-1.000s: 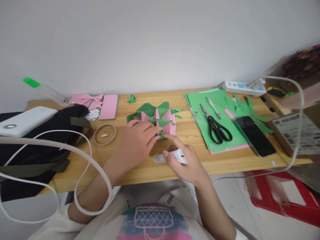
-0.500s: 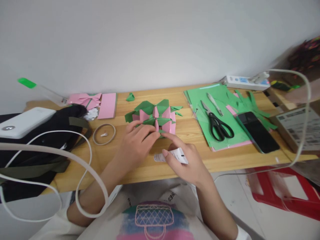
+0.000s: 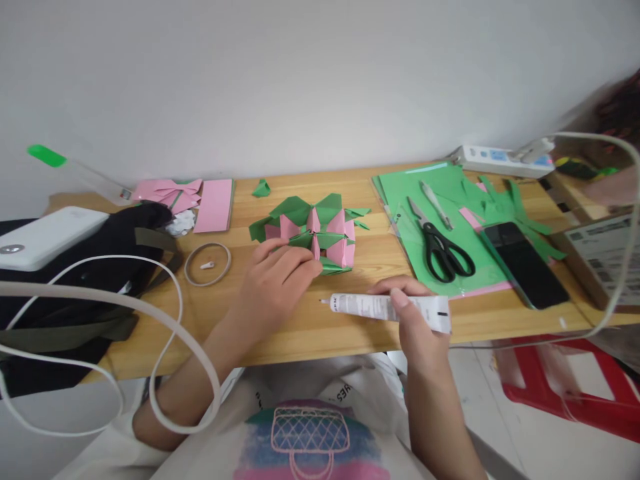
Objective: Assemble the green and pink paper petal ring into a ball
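Note:
A folded paper piece in pink and green (image 3: 320,230) sits on the wooden table in front of me. My left hand (image 3: 280,277) grips its near left edge, fingers curled over it and partly hiding it. In my right hand (image 3: 417,317), nearer the table's front edge, is a white squeeze tube (image 3: 370,306), pinched between thumb and fingers. Its thin nozzle points left, uncapped, a short way from the paper piece. A small white cap (image 3: 207,265) lies inside a beige ring (image 3: 187,273) at the left.
Right of the hands, black-handled scissors (image 3: 443,253) and a craft knife (image 3: 436,205) lie on green paper sheets (image 3: 405,183), beside a phone (image 3: 525,265). Pink paper (image 3: 214,205) and a small green scrap (image 3: 261,189) are behind. A white cable (image 3: 175,333) loops over my left forearm.
My right hand has left the paper piece and moved right, now holding the tube extended with its nozzle showing. The left hand has stayed on the paper piece.

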The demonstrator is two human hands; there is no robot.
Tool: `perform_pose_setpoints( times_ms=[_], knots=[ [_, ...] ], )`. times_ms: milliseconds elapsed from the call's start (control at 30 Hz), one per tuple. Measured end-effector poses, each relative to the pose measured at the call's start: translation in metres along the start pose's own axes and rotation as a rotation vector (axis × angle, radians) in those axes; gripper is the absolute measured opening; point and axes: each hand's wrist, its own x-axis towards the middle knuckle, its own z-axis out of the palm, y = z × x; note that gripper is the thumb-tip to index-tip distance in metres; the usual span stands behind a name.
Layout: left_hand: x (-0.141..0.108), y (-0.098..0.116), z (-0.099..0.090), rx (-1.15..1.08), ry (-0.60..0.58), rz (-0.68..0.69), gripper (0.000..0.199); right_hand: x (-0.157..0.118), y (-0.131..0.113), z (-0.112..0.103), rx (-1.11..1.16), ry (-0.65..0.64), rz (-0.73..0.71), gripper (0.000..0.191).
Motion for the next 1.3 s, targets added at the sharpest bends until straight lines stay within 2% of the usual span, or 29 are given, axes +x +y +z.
perform_pose_setpoints(
  times_ms=[133,300,500,633,800,967,1067,1300],
  knots=[
    [-0.001,-0.001,0.000,-0.003,0.000,0.010,0.014,0.004,-0.002,0.002,0.182,0.158,-0.018,0.021],
    [-0.001,-0.002,0.001,-0.001,0.011,0.040,0.014,0.010,-0.004,0.006,0.258,0.274,-0.069,0.020],
    [-0.001,0.000,0.000,0.001,-0.004,0.016,0.014,0.012,-0.003,0.011,0.259,0.279,-0.072,0.019],
    [-0.004,-0.001,0.003,-0.017,0.070,0.012,0.016,0.017,-0.001,0.006,0.321,0.306,-0.033,0.023],
    [-0.007,0.001,0.007,-0.025,0.152,-0.025,0.015,0.021,0.006,-0.011,0.430,0.302,0.143,0.040],
    [-0.012,0.004,0.003,-0.018,0.169,-0.111,0.014,0.017,0.014,-0.022,0.483,0.281,0.300,0.042],
    [-0.017,0.003,-0.001,0.000,0.200,-0.177,0.015,0.015,0.015,-0.022,0.468,0.241,0.299,0.045],
    [-0.023,0.009,-0.010,-0.041,0.220,-0.237,0.014,0.013,0.012,-0.020,0.419,0.201,0.265,0.044]
  ],
)
